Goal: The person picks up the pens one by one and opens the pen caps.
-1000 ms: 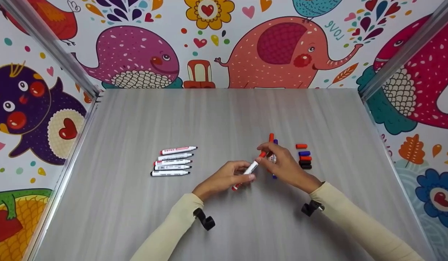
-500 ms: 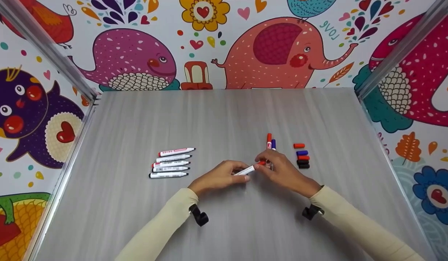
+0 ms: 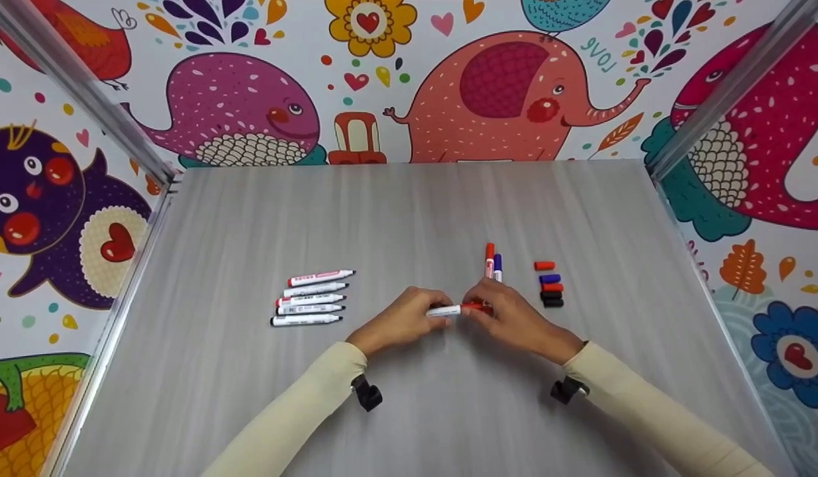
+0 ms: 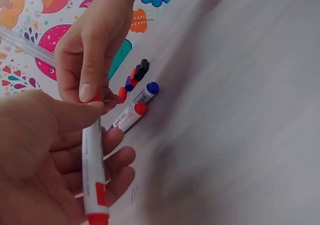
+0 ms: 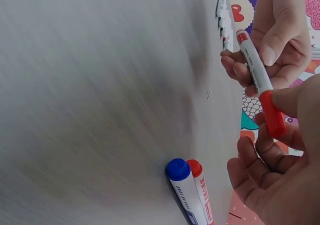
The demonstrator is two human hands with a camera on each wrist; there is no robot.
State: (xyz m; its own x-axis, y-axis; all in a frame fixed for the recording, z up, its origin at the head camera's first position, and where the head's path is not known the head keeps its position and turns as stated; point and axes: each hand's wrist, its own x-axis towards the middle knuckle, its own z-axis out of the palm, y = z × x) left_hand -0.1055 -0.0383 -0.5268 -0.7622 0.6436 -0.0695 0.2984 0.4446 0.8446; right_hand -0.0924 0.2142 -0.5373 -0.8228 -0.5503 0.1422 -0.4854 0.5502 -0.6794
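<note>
Both hands hold one white-barrelled marker [image 3: 444, 311] between them, lying nearly level in the head view. My left hand [image 3: 403, 317] pinches its barrel between thumb and fingers. At the other end, the thumb and fingers of my right hand [image 3: 518, 322] grip the red cap [image 5: 273, 117], which sits on the barrel. Just beyond the right hand, a capped red marker [image 3: 489, 260] and a capped blue marker [image 3: 498, 266] lie side by side, partly hidden by that hand in the head view.
Several uncapped white markers [image 3: 309, 309] lie in a row on the left of the grey table [image 3: 382, 212], tips to the right. Loose caps in red [image 3: 544, 265], blue [image 3: 550, 279] and black [image 3: 552, 303] are lined up at the right. Patterned walls [image 3: 243, 106] enclose the table.
The held marker has turned from a steep slant to nearly level, its barrel end swinging up and left. Both hands keep their hold on it. The head view has shifted slightly.
</note>
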